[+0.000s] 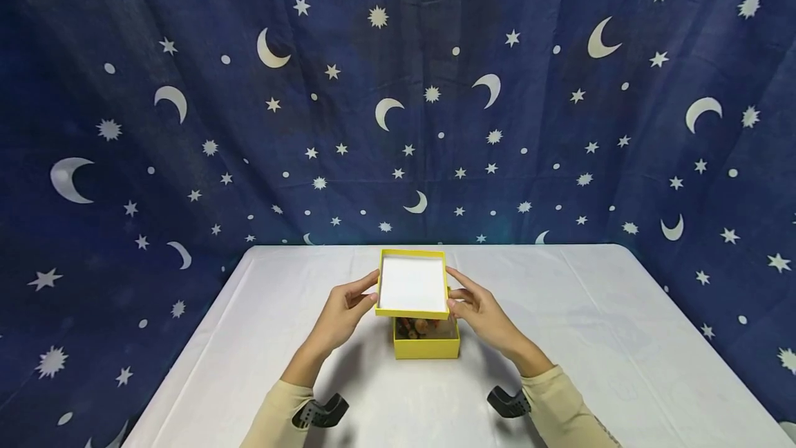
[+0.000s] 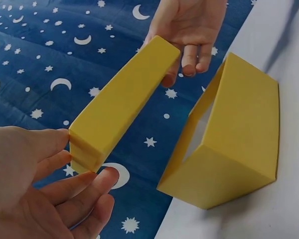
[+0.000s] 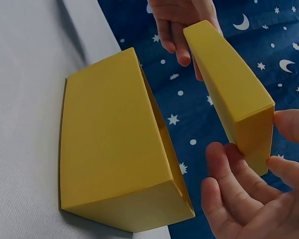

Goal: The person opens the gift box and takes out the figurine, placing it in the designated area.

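A square yellow box lid with a white inside is held up between both hands, tilted so its inside faces the head camera. My left hand pinches its left side between thumb and fingers. On the opposite side my right hand grips it the same way. Below and behind the lid stands the open yellow box on the table. Small reddish-brown and dark contents show inside it, partly hidden by the lid. Both wrist views show the lid's yellow edge apart from the box.
A white cloth covers the table. Behind it hangs a dark blue curtain with moons and stars. Black wrist cameras sit on both beige sleeves.
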Motion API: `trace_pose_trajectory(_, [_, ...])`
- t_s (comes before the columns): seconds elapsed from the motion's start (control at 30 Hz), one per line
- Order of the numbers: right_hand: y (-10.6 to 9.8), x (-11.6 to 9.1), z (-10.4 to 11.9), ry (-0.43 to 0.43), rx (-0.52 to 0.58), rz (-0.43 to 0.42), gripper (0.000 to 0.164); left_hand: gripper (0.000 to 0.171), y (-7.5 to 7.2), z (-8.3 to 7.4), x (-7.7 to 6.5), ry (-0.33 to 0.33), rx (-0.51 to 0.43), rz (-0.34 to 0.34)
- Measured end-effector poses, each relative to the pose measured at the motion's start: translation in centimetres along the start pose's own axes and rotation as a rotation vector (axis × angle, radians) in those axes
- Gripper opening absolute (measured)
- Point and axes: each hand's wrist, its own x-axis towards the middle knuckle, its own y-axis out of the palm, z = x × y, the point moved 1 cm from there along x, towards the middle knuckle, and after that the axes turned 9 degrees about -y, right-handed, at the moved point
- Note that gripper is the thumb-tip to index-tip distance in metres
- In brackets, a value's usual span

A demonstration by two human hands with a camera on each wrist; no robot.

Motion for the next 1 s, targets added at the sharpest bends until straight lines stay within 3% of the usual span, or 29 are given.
trace_pose_trajectory(0.3, [0.5,0.1,0.4,0.028,-0.024,0.062,0.066,0.05,-0.9,0.5,-0.8,0.006,0.036,0.023])
trace_pose_trajectory(1.0, [2.6,1.1,1.5,-0.011,-0.006,0.171,0.072,0.049,-3.3,0.9,-2.2,0.028,0.077,-0.007])
